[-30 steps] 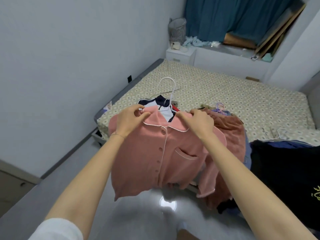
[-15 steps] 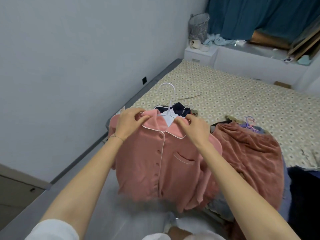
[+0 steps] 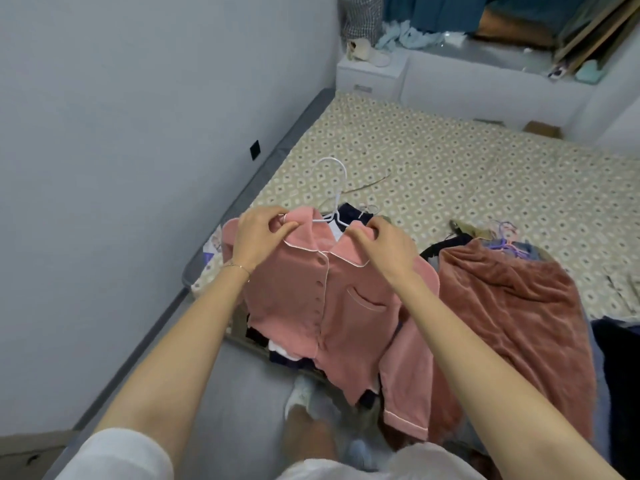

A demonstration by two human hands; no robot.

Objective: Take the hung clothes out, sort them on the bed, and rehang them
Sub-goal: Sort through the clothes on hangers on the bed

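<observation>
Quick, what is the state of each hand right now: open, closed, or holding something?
Left hand: closed, pinching the pink pajama shirt at the collar.
Right hand: closed, pinching the same shirt at the collar's other side.

A home bedroom. Beyond the fingers (image 3: 267,214), which pinch a pink pyjama top (image 3: 304,299), a bed (image 3: 450,161) under a patterned sheet runs along the wall (image 3: 138,133). A brown fleece garment (image 3: 512,306) and purple hangers (image 3: 502,242) lie on it just right of them. Far past them stand a white nightstand (image 3: 370,76), a woven basket (image 3: 363,15) and teal curtains (image 3: 433,8).
</observation>
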